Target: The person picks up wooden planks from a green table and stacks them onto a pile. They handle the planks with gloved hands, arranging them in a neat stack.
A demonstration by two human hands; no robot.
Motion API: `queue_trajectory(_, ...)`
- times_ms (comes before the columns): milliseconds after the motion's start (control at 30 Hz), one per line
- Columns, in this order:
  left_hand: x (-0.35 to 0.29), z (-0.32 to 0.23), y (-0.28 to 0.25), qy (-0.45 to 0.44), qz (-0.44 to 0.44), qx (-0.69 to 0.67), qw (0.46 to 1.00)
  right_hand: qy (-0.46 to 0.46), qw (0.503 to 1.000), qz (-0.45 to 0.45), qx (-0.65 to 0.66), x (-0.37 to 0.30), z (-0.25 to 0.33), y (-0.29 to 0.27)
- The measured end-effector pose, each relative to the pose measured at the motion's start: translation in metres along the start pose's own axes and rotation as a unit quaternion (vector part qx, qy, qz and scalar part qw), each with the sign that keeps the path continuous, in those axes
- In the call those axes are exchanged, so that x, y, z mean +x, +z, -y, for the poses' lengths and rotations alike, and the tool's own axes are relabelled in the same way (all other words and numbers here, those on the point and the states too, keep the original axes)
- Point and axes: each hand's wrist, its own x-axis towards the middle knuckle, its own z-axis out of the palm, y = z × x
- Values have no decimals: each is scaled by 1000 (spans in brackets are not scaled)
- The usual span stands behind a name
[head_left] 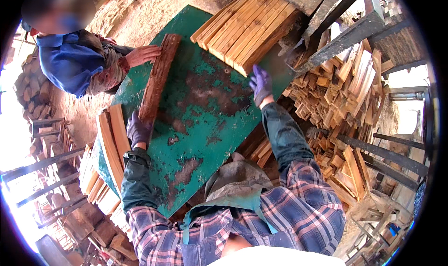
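Note:
A long bark-covered wood slab point(158, 79) lies slantwise on the worn green table point(219, 121). My left hand point(138, 129), in a purple glove, is closed on its near end. Near the far end, a co-worker's bare hand point(142, 56) rests against the slab's edge. My right hand point(262, 85), also gloved in purple, has its fingers apart beside the near corner of a stack of sawn planks point(252, 23). Whether its fingertips touch the stack, I cannot tell. It holds nothing.
A co-worker in a blue jacket point(70, 60) stands at the table's far left. A few pale boards point(113, 142) lie on its left edge, close to my left forearm. Heaped cut sticks point(331, 98) fill the right, below a dark metal frame point(340, 44). Sawdust point(126, 16) covers the ground behind.

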Motion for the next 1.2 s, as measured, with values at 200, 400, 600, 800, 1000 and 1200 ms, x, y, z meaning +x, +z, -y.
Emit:
queue_trajectory(200, 87, -176, -12, 278, -23, -250, 927, -195, 925, -140, -295, 91, 24, 29)
queue_trajectory(400, 194, -278, 22, 290, -5, -225, 930, -270, 902, -150, -302, 61, 6, 72)
queue_trajectory(600, 165, -335, 55, 252, -142, -104, 951, -231, 928, -169, -240, 72, -7, 65)
queue_trajectory(800, 124, -323, 50, 215, -156, -160, 951, -254, 951, -139, -104, 58, -1, 55)
queue_trajectory(1000, 32, -254, 52, 203, -134, -178, 953, -184, 963, -99, -168, -24, -29, 21)
queue_trajectory(1200, -101, -134, 19, 148, -24, -174, 973, -63, 990, 82, -100, -166, -78, -32)
